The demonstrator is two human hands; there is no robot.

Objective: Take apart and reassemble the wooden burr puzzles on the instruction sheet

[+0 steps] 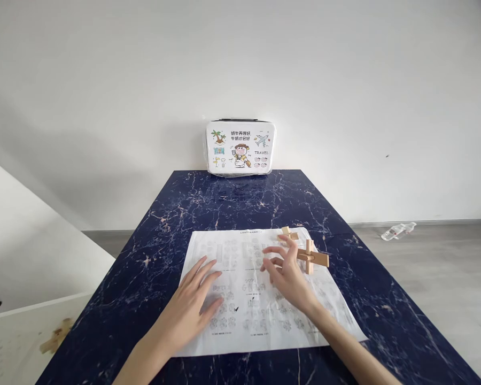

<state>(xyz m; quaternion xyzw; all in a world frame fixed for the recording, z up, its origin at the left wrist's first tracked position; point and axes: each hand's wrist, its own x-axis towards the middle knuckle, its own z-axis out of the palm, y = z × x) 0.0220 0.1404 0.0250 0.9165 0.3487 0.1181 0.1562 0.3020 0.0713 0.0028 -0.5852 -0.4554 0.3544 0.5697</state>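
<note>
A large printed instruction sheet [240, 326], with rows of small diagrams and two dark check marks, lies on the table. My left hand [198, 294] rests on its left side, open, fingers spread. My right hand [284, 270] is over the upper right part, fingers bent and apart with nothing visible between them. Just beside it, a cross-shaped assembly of interlocking wooden pieces [309, 256] lies on the sheet, partly hidden by the hand. Behind the fingers, near the sheet's top edge, sits a smaller group of wooden pieces [287, 233].
The table [144, 240] is dark blue with a marble pattern. A white case with cartoon prints [240, 148] stands at its far end against the wall. A clear plastic bottle [398, 231] lies on the floor to the right. More wooden pieces [56, 337] are at the lower left.
</note>
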